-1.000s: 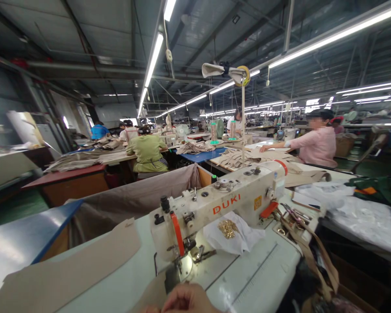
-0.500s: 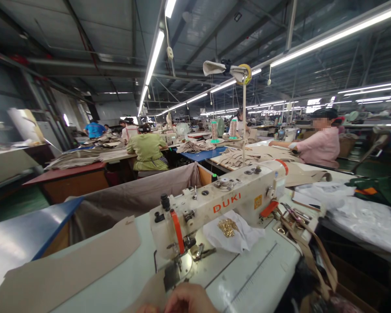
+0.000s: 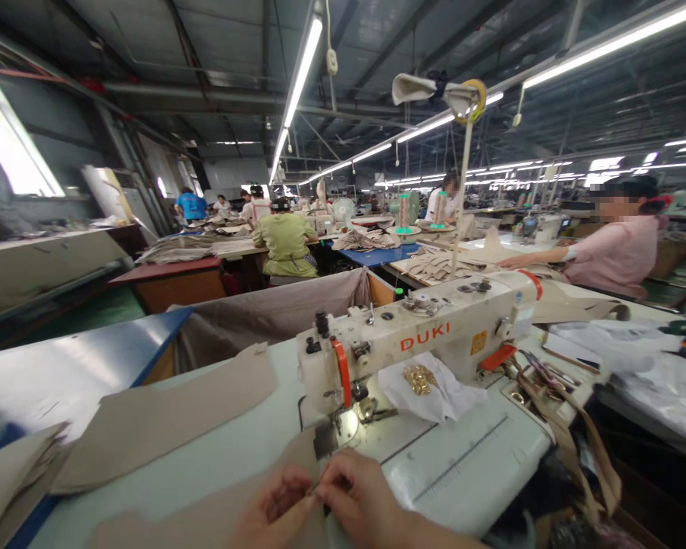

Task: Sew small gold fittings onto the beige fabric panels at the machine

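Note:
In front of the sewing machine [image 3: 428, 335], my left hand [image 3: 277, 503] and my right hand [image 3: 360, 492] meet with fingertips pinched together. Whatever lies between the fingers is too small and hidden to name. Under and beside them a beige fabric piece [image 3: 206, 503] lies on the machine table, its upper end close to the lit needle area [image 3: 346, 427]. A second beige fabric panel [image 3: 171, 423] is spread flat to the left. Behind the needle, small gold metal pieces [image 3: 419, 379] are heaped on a white sheet [image 3: 454, 400].
Beige straps [image 3: 597, 457] and scissors [image 3: 540, 370] lie at the table's right end, beside clear plastic bags [image 3: 634, 366]. A blue-edged metal-topped table [image 3: 108, 354] stands at left. A person in pink [image 3: 614, 252] works at the right; others sit further back.
The view has turned left and tilted down, so both hands now show more fully. They are pinched together before the needle. The person in pink still reaches over fabric.

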`<state>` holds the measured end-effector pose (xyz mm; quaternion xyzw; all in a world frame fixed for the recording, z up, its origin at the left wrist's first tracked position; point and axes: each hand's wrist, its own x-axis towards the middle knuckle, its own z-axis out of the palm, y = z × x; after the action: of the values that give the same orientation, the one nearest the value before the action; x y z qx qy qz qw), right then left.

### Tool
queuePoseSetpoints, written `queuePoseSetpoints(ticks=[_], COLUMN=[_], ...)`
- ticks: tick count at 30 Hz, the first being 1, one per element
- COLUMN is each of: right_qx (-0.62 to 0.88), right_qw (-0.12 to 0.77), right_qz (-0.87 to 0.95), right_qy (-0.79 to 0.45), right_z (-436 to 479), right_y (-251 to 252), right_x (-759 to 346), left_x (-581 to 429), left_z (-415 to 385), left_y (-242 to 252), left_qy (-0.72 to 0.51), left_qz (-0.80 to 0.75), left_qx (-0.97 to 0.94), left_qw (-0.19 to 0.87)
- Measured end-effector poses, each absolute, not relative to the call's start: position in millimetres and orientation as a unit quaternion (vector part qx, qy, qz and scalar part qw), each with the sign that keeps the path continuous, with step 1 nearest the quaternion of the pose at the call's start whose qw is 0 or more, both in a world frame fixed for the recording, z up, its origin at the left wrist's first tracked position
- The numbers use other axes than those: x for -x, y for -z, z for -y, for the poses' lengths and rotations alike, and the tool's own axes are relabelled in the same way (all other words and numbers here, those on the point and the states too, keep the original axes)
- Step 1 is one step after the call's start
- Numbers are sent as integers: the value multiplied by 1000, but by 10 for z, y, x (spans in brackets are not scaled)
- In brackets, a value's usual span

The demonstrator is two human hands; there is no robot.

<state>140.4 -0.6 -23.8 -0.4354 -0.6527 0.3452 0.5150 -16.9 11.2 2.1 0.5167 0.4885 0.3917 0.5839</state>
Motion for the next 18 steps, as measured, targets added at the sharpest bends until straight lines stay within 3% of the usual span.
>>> queuePoseSetpoints(ticks=[6,12,18], right_qx=[434,394,410], right_qw=[486,510,464], right_qz=[639,554,581], right_qy=[-409,-527,-528], right_z=[80,67,66], right_y=[156,193,121], right_x=[-1476,-1483,-1510], left_x=[118,109,76], left_z=[37,97,124], left_y=[-10,-33,-112], left_qy=[-409,-427,-421], left_qz=[-500,-504,-514], left_qx=[-567,-624,-630], left_qw=[511,416,403])
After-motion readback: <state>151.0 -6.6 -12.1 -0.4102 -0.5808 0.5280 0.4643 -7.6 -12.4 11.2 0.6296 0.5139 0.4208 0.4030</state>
